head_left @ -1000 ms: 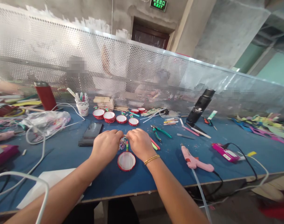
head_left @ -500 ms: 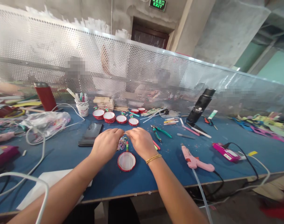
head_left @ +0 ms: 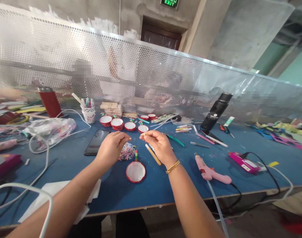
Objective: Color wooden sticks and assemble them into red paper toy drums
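Pinching a thin stick [head_left: 152,154] in the right hand [head_left: 158,142], left hand [head_left: 112,146] fingers pressed together above rubber bands [head_left: 127,153], it could slip onto the red lid [head_left: 135,172].

Blue work table [head_left: 252,178] carries: red-rimmed lid [head_left: 135,172], rubber-band pile [head_left: 127,153], phone [head_left: 97,141], pink glue gun [head_left: 211,172], pliers [head_left: 174,138], paper cup [head_left: 88,114], plastic bag [head_left: 50,129]

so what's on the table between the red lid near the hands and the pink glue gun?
Head view: only a yellow stick lies there, close to the lid; from it to the glue gun the blue table is bare.
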Motion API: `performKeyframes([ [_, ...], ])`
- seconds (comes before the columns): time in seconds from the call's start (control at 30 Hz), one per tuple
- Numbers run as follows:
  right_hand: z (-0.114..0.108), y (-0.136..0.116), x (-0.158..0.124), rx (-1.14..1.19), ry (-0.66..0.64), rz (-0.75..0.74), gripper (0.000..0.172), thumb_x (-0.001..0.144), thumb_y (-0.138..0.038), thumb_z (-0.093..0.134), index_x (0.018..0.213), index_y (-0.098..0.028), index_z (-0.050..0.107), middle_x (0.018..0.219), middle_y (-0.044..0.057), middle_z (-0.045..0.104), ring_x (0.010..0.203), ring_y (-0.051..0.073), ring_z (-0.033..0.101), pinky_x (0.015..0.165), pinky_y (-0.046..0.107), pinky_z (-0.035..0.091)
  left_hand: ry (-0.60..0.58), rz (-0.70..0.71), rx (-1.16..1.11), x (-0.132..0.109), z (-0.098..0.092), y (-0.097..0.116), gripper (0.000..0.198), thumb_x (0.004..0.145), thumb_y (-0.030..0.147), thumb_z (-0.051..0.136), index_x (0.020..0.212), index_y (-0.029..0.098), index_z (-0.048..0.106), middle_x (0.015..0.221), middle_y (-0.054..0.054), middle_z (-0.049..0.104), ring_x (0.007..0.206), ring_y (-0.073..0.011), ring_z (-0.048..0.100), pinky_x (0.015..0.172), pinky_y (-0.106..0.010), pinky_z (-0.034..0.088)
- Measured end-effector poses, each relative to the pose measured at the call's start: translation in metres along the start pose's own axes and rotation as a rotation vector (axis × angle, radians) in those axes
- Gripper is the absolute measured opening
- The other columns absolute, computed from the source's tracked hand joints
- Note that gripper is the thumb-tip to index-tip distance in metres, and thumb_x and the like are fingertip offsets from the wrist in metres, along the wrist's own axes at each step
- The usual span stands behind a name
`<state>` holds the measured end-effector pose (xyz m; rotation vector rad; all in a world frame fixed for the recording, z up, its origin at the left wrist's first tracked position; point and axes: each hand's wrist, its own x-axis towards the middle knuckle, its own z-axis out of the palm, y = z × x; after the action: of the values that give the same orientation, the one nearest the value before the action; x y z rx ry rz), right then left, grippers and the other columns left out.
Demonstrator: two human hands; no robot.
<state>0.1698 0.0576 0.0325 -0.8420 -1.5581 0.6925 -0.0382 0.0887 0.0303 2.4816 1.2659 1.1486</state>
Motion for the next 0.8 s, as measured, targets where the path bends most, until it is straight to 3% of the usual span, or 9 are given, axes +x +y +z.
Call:
performKeyframes([
  [0.17,-0.002,0.004,0.002,-0.010,0.115,0.040,0.016,0.079,-0.038,0.072,0.084,-0.023,0.072,0.095,0.004,0.072,0.086,0.018,0.065,0.080,0.033,0.052,0.055,0.000,0.057,0.001,-0.001,-0.001,0.024,0.091,0.037,0.056,0.088,0.022,0.074,0.094,-0.005,0.073,0.091,-0.0221,0.062,0.088,-0.036,0.044],
  [0.3,-0.002,0.006,0.002,0.018,0.141,0.091,0.023,0.082,-0.036,0.067,0.102,-0.024,0.070,0.089,0.002,0.072,0.080,0.016,0.065,0.077,0.031,0.051,0.073,-0.036,-0.005,0.000,-0.001,-0.001,0.026,0.093,0.032,0.049,0.094,0.019,0.071,0.093,-0.006,0.073,0.090,-0.0213,0.063,0.084,-0.033,0.046],
  [0.4,-0.003,0.008,0.003,0.060,0.176,0.128,0.023,0.080,-0.036,0.066,0.099,-0.022,0.069,0.083,0.001,0.071,0.078,0.016,0.065,0.076,0.031,0.051,0.093,-0.074,-0.042,0.000,0.000,-0.001,0.029,0.093,0.028,0.044,0.104,0.020,0.069,0.095,-0.005,0.073,0.090,-0.0204,0.063,0.082,-0.031,0.047],
  [0.63,-0.006,0.014,0.006,0.103,0.260,0.159,0.019,0.077,-0.037,0.068,0.086,-0.020,0.063,0.081,0.002,0.071,0.076,0.015,0.065,0.074,0.030,0.051,0.024,-0.269,-0.081,-0.001,0.001,0.004,0.021,0.087,0.033,0.052,0.096,0.023,0.067,0.080,0.001,0.070,0.068,-0.0162,0.061,0.061,-0.026,0.042],
  [0.8,-0.008,0.014,0.006,0.124,0.336,0.179,0.021,0.074,-0.037,0.071,0.084,-0.020,0.064,0.086,0.003,0.071,0.084,0.016,0.064,0.076,0.030,0.050,-0.037,-0.248,-0.044,0.016,-0.006,0.012,0.012,0.081,0.028,0.057,0.085,0.022,0.068,0.075,0.002,0.073,0.066,-0.0163,0.063,0.060,-0.026,0.043],
])
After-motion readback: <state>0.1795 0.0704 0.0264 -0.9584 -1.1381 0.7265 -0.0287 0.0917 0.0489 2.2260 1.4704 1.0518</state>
